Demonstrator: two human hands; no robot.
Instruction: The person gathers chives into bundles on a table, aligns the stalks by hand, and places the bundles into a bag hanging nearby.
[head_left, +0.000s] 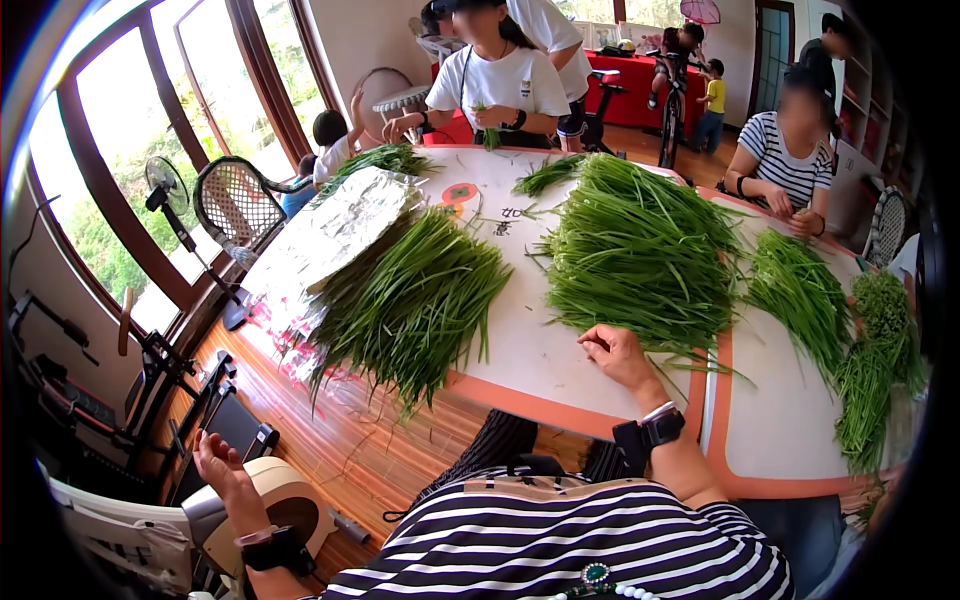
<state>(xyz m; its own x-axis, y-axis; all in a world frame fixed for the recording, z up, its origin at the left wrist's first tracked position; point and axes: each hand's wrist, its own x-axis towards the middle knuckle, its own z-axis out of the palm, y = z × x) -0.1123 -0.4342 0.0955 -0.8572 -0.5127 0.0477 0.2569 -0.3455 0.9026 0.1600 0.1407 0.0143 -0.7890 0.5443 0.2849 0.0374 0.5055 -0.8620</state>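
My right hand rests at the near part of the white table with an orange border, its fingers curled close together; whether something thin is between them cannot be told. Just beyond it lies a large heap of green garlic chives. My left hand is held out low at the left, off the table, palm up, fingers apart and nothing in it. A second pile of chives hangs over the table's near left edge, beside crumpled silver foil sheeting. Another bunch of chives lies at the right.
Across the table a person in a white T-shirt holds a few stems. A person in a striped shirt sits at the far right. Tangled greens lie at the right end. A fan and exercise equipment stand left.
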